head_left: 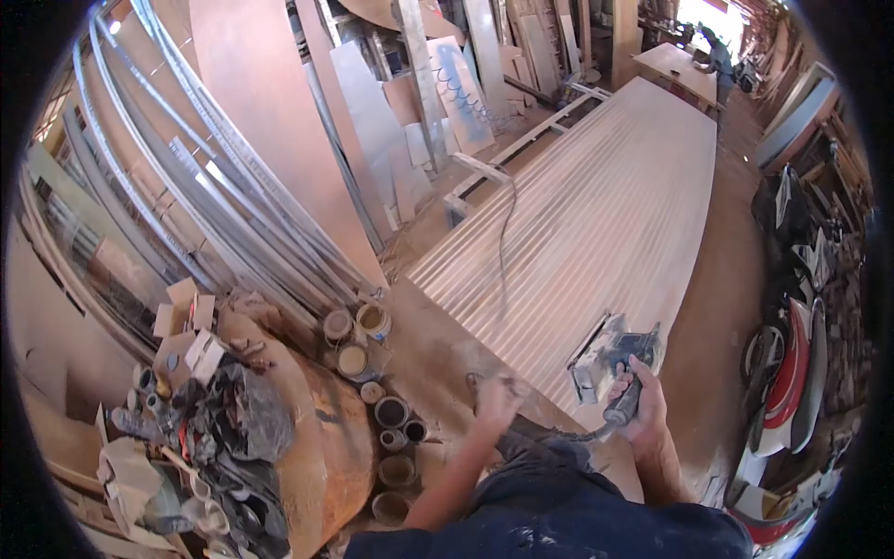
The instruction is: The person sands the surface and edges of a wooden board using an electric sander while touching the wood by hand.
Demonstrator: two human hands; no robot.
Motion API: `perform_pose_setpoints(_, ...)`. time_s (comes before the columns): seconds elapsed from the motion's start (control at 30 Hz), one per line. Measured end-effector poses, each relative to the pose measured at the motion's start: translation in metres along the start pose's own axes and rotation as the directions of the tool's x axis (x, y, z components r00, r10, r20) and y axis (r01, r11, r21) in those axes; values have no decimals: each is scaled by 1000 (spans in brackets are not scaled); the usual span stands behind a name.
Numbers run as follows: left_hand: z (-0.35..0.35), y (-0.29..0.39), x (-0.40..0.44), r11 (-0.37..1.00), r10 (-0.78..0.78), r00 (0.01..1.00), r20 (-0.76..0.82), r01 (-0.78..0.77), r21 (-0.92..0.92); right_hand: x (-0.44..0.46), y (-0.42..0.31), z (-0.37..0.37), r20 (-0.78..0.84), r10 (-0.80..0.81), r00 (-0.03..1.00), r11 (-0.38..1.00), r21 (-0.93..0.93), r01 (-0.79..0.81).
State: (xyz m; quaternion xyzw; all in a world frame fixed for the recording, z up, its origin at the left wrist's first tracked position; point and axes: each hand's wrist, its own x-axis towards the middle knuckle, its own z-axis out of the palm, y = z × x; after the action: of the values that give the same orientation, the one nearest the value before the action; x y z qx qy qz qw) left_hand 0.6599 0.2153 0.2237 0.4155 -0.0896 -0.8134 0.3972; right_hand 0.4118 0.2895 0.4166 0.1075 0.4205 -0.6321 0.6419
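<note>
A power sander point(610, 354) is in my right hand point(644, 401), whose fingers wrap round its dark handle. The sander is at the near right end of a long ribbed wooden panel point(577, 233). My left hand point(500, 399) is over the near edge of the panel, blurred, and I cannot make out its fingers or anything in them. A dark cord point(503, 242) lies across the left part of the panel. Another cord runs from the sander's handle toward my body.
Open cans and pots point(392, 411) stand on the floor at the left, beside a cluttered bench point(326, 447). Boards and metal tubes lean at the upper left. A red and white motorcycle point(787, 373) is at the right. A person point(717, 58) stands by a far table point(678, 70).
</note>
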Motion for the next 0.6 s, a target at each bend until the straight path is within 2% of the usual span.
perform_pose_setpoints(0.03, -30, 39, 16, 963, 115, 991, 61, -96, -254, 11, 2, 10, -2, -12, 1000, 1000, 5, 12)
perform_pose_setpoints(0.07, -59, 77, 24, 854, 234, 969, 84, -163, -495, 21, 3, 18, -11, -36, 999, 997, -62, 36)
perform_pose_setpoints(0.1, -52, 134, 14, 831, 412, 911, 29, -362, -422, 35, 6, 25, -20, -52, 998, 990, -129, 49)
perform_pose_setpoints(0.13, -43, 189, 0, 816, 358, 925, -131, -377, -438, 51, 13, 33, -28, -45, 999, 992, -122, 41)
perform_pose_setpoints(0.2, -63, 289, 7, 749, 419, 894, -158, -439, -496, 98, 27, 58, -13, -97, 995, 979, -183, 93)
perform_pose_setpoints(0.27, -56, 379, 5, 730, 535, 839, -99, -518, -446, 154, 49, 82, -10, -81, 997, 993, -93, 79)
perform_pose_setpoints(0.37, -92, 513, 23, 732, 594, 798, -100, -588, -343, 199, 77, 138, -75, -78, 994, 997, -11, 78)
perform_pose_setpoints(0.4, -90, 546, 30, 740, 593, 799, -101, -590, -321, 208, 82, 157, -90, -8, 996, 998, -61, 2)
perform_pose_setpoints(0.43, -79, 571, 40, 709, 631, 738, -239, -674, -207, 211, 87, 170, -118, 63, 991, 990, -116, -77)
perform_pose_setpoints(0.47, -70, 588, 49, 674, 668, 650, -361, -735, -75, 207, 89, 177, -158, 62, 986, 991, -107, -80)
perform_pose_setpoints(0.5, -78, 602, 68, 694, 652, 671, -354, -715, -77, 207, 88, 189, -102, 140, 985, 977, -149, -154)
perform_pose_setpoints(0.53, -91, 617, 85, 695, 618, 725, -305, -685, -219, 206, 84, 204, -36, 215, 976, 955, -199, -218)
perform_pose_setpoints(0.57, -97, 630, 105, 687, 590, 770, -245, -637, -348, 208, 86, 206, -63, 225, 972, 950, -206, -233)
perform_pose_setpoints(0.6, -92, 638, 124, 700, 585, 779, -227, -626, -345, 209, 87, 212, -65, 212, 975, 957, -189, -221)
